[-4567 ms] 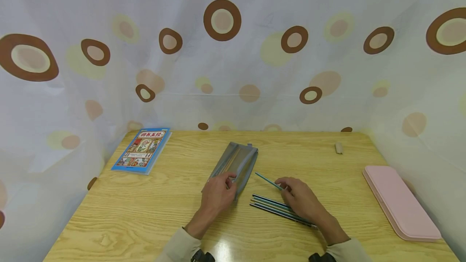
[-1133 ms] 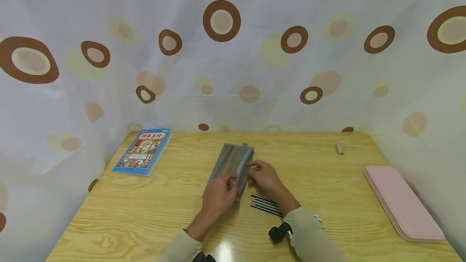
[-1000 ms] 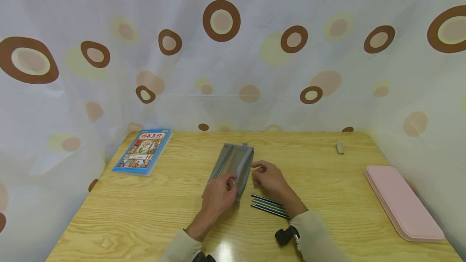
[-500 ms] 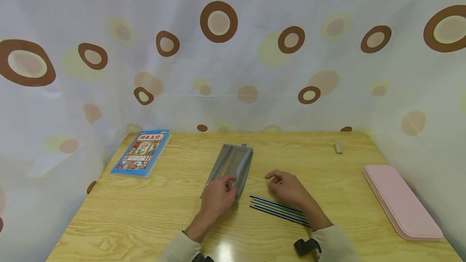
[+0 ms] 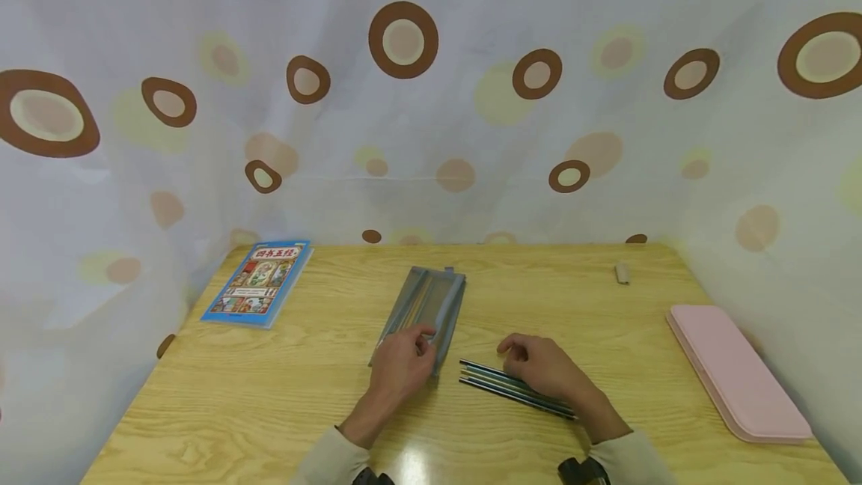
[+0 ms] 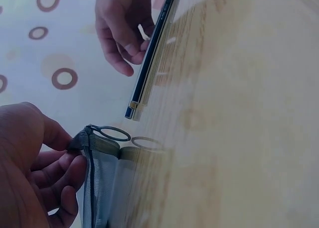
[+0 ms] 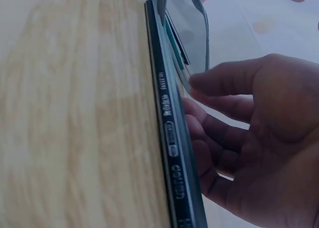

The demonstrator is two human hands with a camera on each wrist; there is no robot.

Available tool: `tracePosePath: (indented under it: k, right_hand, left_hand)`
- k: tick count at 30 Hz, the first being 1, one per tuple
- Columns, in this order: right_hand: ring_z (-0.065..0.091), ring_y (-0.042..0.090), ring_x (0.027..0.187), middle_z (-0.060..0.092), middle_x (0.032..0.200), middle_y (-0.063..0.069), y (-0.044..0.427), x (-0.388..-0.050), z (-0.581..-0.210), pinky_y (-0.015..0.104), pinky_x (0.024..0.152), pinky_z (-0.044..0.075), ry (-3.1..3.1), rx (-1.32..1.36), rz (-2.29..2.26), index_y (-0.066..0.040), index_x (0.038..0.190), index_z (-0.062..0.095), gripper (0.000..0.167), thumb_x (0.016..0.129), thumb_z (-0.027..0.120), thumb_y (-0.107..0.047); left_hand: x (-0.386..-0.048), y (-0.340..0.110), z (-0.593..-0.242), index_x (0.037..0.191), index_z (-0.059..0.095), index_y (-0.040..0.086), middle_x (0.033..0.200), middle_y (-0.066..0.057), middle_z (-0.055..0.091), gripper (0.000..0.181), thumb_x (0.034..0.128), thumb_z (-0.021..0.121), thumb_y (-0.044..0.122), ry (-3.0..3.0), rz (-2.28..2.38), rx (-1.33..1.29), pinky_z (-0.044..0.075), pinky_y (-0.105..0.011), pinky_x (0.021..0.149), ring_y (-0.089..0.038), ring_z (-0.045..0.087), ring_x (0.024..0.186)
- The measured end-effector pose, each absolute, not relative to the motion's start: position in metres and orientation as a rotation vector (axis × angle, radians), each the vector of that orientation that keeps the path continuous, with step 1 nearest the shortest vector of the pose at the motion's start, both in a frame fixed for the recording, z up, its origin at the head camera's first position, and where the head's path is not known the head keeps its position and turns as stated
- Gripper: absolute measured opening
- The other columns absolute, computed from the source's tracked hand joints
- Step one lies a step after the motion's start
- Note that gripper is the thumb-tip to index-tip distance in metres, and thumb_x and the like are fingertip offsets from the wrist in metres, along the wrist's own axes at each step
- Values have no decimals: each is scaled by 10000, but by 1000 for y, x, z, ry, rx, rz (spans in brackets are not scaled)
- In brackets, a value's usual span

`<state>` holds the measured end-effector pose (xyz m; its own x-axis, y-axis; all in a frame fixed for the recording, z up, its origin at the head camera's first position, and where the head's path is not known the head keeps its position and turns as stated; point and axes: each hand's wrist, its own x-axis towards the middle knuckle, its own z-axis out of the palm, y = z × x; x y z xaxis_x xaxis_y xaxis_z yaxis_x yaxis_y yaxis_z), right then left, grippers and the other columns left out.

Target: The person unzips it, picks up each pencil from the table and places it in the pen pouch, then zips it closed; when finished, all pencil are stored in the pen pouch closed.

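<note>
Left and right hands are apart from each other over the middle of the table (image 5: 256, 403). At the lower centre of the frame, the left hand (image 5: 402, 361) pinches the near end of a grey, see-through mesh pouch (image 5: 438, 305) between thumb and forefinger, its other fingers curled just beside the fabric. A loop (image 6: 113, 139) sticks out from that end of the pouch in the left wrist view. The pouch lies at a slant in the centre, and slim pencils show lengthwise through its mesh. Right of it, the right hand (image 5: 548, 367) is loosely bent over a bunch of loose, dark pencils (image 5: 491, 380); its thumb and forefinger are spaced apart, and whether the other fingertips touch the bunch I cannot tell. These pencils lie side by side, slanting down to the right, their upper-left ends near the pouch. White lettering runs along one dark barrel in the right wrist view. A blue-edged illustrated book (image 5: 259, 283) lies at the left of the frame, towards the far edge of the table. A small beige object (image 5: 622, 273) rests at the upper right of the tabletop, and a pink case (image 5: 737, 373) lies at the lower right. Behind hangs a pale cloth (image 5: 458, 118) with brown rings and soft spots.
</note>
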<state>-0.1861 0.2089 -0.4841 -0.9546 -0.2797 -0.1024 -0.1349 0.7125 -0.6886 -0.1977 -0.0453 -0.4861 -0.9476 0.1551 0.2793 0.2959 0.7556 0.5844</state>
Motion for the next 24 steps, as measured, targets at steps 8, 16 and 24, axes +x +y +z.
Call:
tracePosePath:
  k: [8, 16, 24]
  right_hand:
    - [529, 74, 731, 607, 847, -57, 211, -184, -484, 253, 654, 437, 2711, -437, -1020, -145, 1057, 667, 197, 893, 582, -75]
    - [527, 32, 721, 607, 831, -68, 214, -185, -485, 238, 651, 446, 2789, -507, -977, -132, 1057, 669, 212, 886, 581, -45]
    - [521, 34, 749, 607, 837, -80, 218, -186, -485, 246, 664, 452, 2857, -537, -866, -142, 1046, 675, 237, 848, 631, -19]
  left_hand:
    - [-198, -45, -485, 1030, 730, 163, 705, 99, 647, 218, 834, 639, 194, -2744, -969, -370, 368, -174, 489, 8, 451, 529]
    - [-197, -45, -486, 1032, 729, 166, 710, 96, 654, 220, 833, 639, 198, -2739, -955, -376, 375, -171, 499, 9, 474, 545]
    - [-197, -46, -485, 1013, 730, 168, 702, 99, 651, 213, 825, 634, 194, -2727, -930, -388, 373, -169, 505, 4, 480, 556]
